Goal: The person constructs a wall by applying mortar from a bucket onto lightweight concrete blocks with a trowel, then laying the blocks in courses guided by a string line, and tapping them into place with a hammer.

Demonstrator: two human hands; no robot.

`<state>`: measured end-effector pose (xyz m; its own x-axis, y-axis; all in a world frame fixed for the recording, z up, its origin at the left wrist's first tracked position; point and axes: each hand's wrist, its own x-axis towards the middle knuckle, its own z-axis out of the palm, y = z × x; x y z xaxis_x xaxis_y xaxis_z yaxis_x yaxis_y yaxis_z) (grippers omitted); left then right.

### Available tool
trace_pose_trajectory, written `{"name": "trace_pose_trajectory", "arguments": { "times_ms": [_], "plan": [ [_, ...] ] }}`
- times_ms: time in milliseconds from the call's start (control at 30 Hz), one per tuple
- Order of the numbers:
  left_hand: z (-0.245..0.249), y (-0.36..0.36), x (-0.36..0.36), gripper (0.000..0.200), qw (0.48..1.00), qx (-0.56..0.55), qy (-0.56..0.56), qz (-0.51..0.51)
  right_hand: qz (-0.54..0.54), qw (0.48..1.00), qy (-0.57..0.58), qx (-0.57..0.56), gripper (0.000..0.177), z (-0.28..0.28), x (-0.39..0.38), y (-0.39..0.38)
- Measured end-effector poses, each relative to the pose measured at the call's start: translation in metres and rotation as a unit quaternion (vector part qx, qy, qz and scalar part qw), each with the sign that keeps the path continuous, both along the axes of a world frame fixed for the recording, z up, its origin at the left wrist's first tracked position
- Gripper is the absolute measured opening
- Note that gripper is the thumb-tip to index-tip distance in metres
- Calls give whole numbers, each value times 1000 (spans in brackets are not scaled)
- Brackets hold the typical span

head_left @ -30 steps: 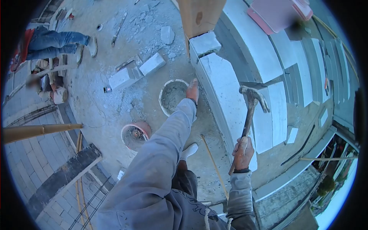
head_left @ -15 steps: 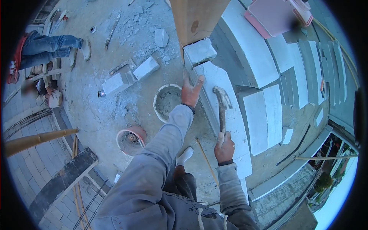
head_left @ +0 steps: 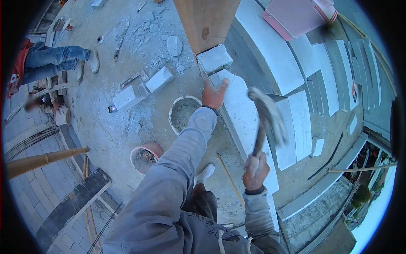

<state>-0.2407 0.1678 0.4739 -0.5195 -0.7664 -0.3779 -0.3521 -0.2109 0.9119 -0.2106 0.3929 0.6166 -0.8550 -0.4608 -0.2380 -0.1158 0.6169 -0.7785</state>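
My right hand (head_left: 256, 172) is wrapped round the handle of a hammer (head_left: 259, 137). The hammer's head is raised above the row of white blocks and smeared by motion. My left hand (head_left: 213, 95) grips the edge of a long white block (head_left: 239, 101) near its far end, thumb on top and fingers over the left side. Beyond that hand, a smaller white block (head_left: 215, 58) sits against the foot of a wooden post (head_left: 207, 25). A bucket of grey mortar (head_left: 172, 111) stands on the floor left of my left forearm.
White blocks (head_left: 298, 127) are stacked to the right, with a pink container (head_left: 292, 19) behind them. A pink bucket (head_left: 157, 149) and loose blocks (head_left: 160, 79) are on the floor to the left. Another person's legs (head_left: 59, 57) show at far left.
The hammer has swung up and to the right, away from the block's top, with my right hand turning. My left hand stays at the block's edge. The view has shifted slightly.
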Motion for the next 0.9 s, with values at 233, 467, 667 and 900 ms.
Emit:
{"name": "trace_pose_trajectory", "arguments": {
  "times_ms": [233, 467, 667, 900],
  "plan": [
    [1, 6, 2, 89, 999, -34, -19, 9, 85, 970, 50, 222, 29, -56, 2, 8],
    [-7, 3, 1, 90, 1000, 0, 21, 9, 37, 994, 33, 102, 30, -28, 3, 6],
    [-17, 2, 1, 92, 999, -31, 4, 17, 41, 994, 52, 83, 29, -39, 9, 9],
    [-15, 2, 2, 92, 1000, -11, 8, 11, 32, 992, 33, 114, 27, -33, 6, 8]
  ]
}}
